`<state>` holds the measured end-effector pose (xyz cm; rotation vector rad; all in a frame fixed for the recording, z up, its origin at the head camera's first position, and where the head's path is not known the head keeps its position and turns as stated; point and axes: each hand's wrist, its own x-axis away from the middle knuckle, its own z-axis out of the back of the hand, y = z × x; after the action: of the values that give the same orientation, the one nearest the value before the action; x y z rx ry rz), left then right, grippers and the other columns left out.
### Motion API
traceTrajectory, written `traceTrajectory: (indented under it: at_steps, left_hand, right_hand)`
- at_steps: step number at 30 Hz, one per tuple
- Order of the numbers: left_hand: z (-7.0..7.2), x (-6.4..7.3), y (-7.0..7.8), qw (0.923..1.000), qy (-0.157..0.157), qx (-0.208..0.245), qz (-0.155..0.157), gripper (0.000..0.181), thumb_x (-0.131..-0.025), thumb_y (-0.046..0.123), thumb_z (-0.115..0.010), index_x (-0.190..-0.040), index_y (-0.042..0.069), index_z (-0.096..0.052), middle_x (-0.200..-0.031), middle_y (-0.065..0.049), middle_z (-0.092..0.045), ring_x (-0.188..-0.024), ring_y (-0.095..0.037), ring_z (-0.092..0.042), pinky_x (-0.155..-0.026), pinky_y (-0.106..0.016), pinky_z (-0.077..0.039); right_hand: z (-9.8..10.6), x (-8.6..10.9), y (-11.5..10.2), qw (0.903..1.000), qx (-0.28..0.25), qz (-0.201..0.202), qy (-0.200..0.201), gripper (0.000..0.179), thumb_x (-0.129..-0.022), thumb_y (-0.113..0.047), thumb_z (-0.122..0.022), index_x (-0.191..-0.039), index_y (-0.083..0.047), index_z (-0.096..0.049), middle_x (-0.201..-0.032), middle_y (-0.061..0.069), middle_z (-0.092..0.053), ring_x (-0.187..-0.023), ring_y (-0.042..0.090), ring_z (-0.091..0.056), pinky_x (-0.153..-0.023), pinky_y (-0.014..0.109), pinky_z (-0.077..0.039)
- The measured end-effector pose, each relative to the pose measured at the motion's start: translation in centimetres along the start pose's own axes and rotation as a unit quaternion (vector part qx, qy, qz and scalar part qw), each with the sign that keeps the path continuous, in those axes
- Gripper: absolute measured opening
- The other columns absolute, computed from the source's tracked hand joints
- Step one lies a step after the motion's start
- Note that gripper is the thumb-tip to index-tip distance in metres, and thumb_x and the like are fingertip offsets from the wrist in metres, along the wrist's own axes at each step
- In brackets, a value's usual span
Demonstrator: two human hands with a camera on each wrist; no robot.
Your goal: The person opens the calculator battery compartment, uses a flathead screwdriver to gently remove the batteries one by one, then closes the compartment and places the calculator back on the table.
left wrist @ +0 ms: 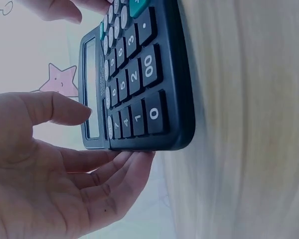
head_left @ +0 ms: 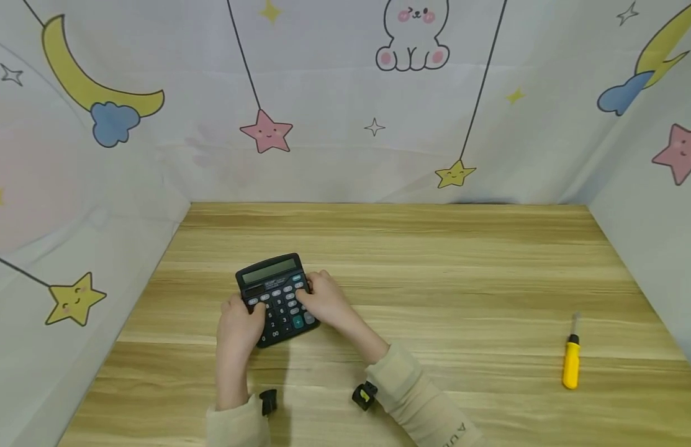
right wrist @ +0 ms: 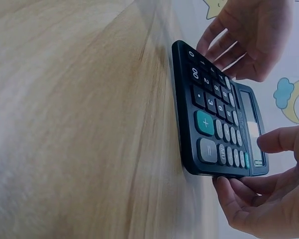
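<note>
One calculator (head_left: 279, 305), black, keys facing up, held over the left part of the table (head_left: 434, 279); whether its near edge touches the wood we cannot tell. One left hand (head_left: 239, 321), pinching its left edge, thumb above, fingers beneath. One right hand (head_left: 326, 302), pinching the right edge likewise. We list further one screwdriver (head_left: 571, 363), yellow-handled, lying well apart at the right, blade toward the back. Behind, we record a printed curtain (head_left: 334, 167).
</note>
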<state>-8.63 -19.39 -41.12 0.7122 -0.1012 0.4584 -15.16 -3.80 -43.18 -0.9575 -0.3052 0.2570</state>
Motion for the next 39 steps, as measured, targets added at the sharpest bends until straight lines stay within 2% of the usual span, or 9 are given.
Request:
traceTrajectory:
  at_steps: [8,17,26,31,39]
  left_hand:
    - [0.1,0.2,-0.1,0.9998,0.014,0.016,-0.005,0.061,-0.093,0.021,-0.041,-0.137,-0.019,-0.031,-0.125,-0.035,-0.04,-0.109,-0.047,-0.045,-0.094,-0.059,-0.039]
    - [0.3,0.4,0.0,0.9991,0.021,0.037,-0.004,0.061,-0.093,0.019,-0.041,-0.139,-0.018,-0.03,-0.128,-0.036,-0.04,-0.114,-0.049,-0.043,-0.1,-0.061,-0.036]
    - [0.5,0.4,0.2,0.9975,0.026,0.066,0.003,0.06,-0.093,0.018,-0.041,-0.14,-0.016,-0.031,-0.127,-0.033,-0.042,-0.114,-0.046,-0.044,-0.101,-0.059,-0.036]
    - [0.6,0.4,0.1,0.9963,0.03,0.081,0.003,0.058,-0.093,0.017,-0.041,-0.14,-0.015,-0.033,-0.125,-0.032,-0.043,-0.114,-0.044,-0.045,-0.099,-0.055,-0.038]
    - [0.8,0.5,0.2,0.9944,0.031,0.101,0.005,0.058,-0.093,0.015,-0.04,-0.142,-0.014,-0.03,-0.128,-0.031,-0.042,-0.117,-0.043,-0.045,-0.103,-0.055,-0.036]
  right_hand:
    - [0.1,0.3,-0.5,0.9999,0.007,0.009,-0.003,0.049,-0.088,-0.022,-0.058,-0.128,0.006,-0.056,-0.102,0.012,-0.057,-0.087,0.017,-0.053,-0.075,0.028,-0.048]
    - [0.3,0.6,-0.9,0.9998,-0.011,0.015,0.0,0.049,-0.09,-0.022,-0.058,-0.13,0.006,-0.054,-0.104,0.012,-0.057,-0.088,0.017,-0.054,-0.075,0.027,-0.05]
    - [0.4,0.8,-1.2,0.9998,0.002,0.017,0.009,0.05,-0.089,-0.022,-0.059,-0.132,0.004,-0.054,-0.107,0.012,-0.058,-0.092,0.018,-0.054,-0.081,0.031,-0.049]
    - [0.5,0.8,-1.1,0.9997,-0.023,0.012,0.002,0.051,-0.089,-0.022,-0.059,-0.133,0.004,-0.052,-0.107,0.012,-0.056,-0.091,0.018,-0.053,-0.078,0.028,-0.048]
    - [0.6,0.7,-1.1,0.9975,-0.07,0.005,-0.01,0.053,-0.09,-0.021,-0.058,-0.136,0.004,-0.049,-0.109,0.014,-0.054,-0.094,0.019,-0.053,-0.079,0.029,-0.049]
